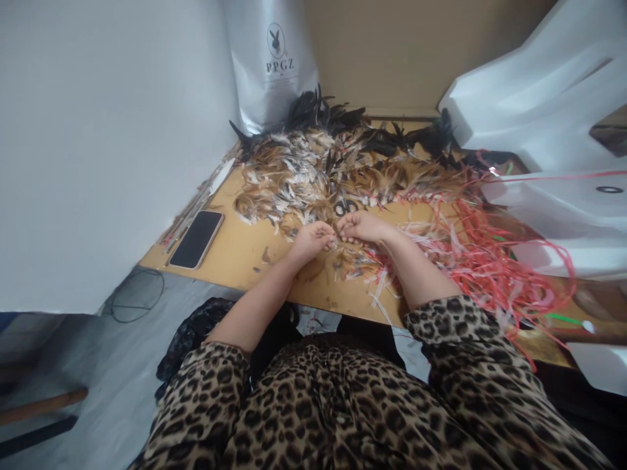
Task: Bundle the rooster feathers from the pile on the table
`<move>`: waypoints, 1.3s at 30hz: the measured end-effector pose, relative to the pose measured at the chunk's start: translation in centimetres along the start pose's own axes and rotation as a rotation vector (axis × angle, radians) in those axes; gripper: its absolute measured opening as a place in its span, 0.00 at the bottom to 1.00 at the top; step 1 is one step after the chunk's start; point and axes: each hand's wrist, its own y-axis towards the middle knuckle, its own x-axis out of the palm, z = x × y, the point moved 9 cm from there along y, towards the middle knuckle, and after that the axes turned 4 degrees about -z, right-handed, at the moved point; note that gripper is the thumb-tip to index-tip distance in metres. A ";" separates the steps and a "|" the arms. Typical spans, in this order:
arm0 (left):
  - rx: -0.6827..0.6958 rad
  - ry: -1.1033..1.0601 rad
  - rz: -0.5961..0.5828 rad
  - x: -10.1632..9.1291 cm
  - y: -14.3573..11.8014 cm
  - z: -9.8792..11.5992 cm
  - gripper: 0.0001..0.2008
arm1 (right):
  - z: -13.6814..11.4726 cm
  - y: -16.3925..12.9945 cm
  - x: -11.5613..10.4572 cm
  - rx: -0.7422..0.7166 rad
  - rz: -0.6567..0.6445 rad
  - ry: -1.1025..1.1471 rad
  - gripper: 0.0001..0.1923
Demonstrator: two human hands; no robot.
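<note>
Close together over the table, my left hand [313,238] and my right hand [361,227] have their fingertips pinched and facing each other. Brown feather wisps show around the fingertips, but what each pinch holds is too small to make out. Just beyond my right hand lie the black handles of a pair of scissors [347,207]. A wide heap of brown, white and black feathers [304,166] spreads behind both hands. Loose feather scraps [355,260] are scattered on the near side, under my wrists. Red and pink ribbon-like strands [470,251] lie tangled by my right forearm.
A phone [196,239] lies at the left of the yellowish table [230,261]. Behind the feathers stands a silver-white printed bag [274,72]. White plastic bags or wraps [533,91] crowd the right side. A white wall or panel [112,143] borders the left.
</note>
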 end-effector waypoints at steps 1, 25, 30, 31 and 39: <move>-0.001 -0.004 0.005 0.0 0.1 0.0 0.11 | -0.2 -0.1 0.1 -0.014 -0.005 -0.016 0.09; 0.050 0.218 -0.020 -0.3 0.0 0.6 0.08 | -3.4 -1.1 1.3 -0.181 0.102 -0.241 0.10; 0.062 0.149 -0.040 -0.3 0.0 0.7 0.09 | -2.9 -0.7 0.4 -0.193 0.038 -0.080 0.09; 0.049 0.119 -0.049 -0.3 0.0 0.7 0.09 | -3.0 -0.8 0.0 -0.214 0.061 -0.110 0.09; -0.030 0.059 -0.053 -0.5 -0.4 1.0 0.10 | -3.3 -1.2 0.2 -0.286 0.015 -0.433 0.11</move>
